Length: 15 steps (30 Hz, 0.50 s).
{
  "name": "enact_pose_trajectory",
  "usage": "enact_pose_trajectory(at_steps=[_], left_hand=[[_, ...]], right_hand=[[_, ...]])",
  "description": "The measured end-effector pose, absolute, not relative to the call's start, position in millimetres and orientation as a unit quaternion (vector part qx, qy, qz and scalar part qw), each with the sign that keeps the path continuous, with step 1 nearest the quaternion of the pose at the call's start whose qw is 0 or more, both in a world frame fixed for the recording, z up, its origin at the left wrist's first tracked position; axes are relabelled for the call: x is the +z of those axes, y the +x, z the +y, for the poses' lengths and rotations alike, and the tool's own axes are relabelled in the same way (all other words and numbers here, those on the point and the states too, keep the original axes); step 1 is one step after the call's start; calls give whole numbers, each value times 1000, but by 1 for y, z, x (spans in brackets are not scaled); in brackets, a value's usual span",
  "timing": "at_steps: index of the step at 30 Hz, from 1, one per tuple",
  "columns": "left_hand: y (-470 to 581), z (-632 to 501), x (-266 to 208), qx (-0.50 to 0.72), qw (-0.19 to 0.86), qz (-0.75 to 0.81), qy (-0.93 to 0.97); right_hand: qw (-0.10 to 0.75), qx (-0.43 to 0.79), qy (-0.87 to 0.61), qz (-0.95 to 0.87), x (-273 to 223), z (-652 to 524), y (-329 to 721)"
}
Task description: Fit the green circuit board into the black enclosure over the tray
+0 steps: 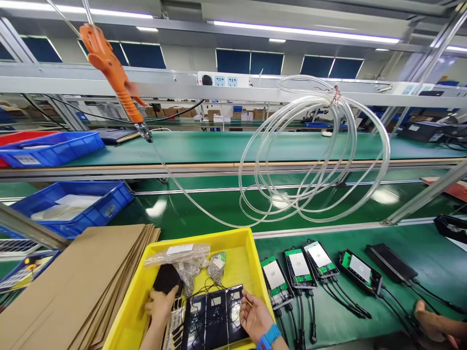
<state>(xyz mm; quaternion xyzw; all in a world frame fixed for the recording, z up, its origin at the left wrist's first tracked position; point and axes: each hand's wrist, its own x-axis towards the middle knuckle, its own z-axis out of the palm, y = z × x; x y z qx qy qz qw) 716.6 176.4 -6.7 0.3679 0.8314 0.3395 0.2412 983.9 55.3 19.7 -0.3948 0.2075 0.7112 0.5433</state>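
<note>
Head view: I'm apparently picking parts, left hand (160, 305) grasping a ribbed black casing (167, 278) at ten o'clock in the yellow bin (238, 268). Right hand's (255, 312) grip I'm not discerning; lifting is probably needing clearance.

This is a factory floor, an electronics assembly line by the look of it! Opened black cases (299, 265) with bare circuit boards line up along the green bench (434, 257), another person's hand (430, 318) at its near right corner. Black panels (215, 316) fill a yellow tray (260, 262), an orange tool (116, 80) hangs above, and strip lights (306, 31) blaze overhead!
</note>
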Motion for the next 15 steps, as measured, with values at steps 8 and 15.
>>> enact_pose_trajectory(at_steps=[8,15], left_hand=[[717,184,1,-73,3,743,665],[716,188,1,-97,11,734,672]], right_hand=[[550,713,-383,204,22,55,985],[558,714,-372,201,22,58,988]])
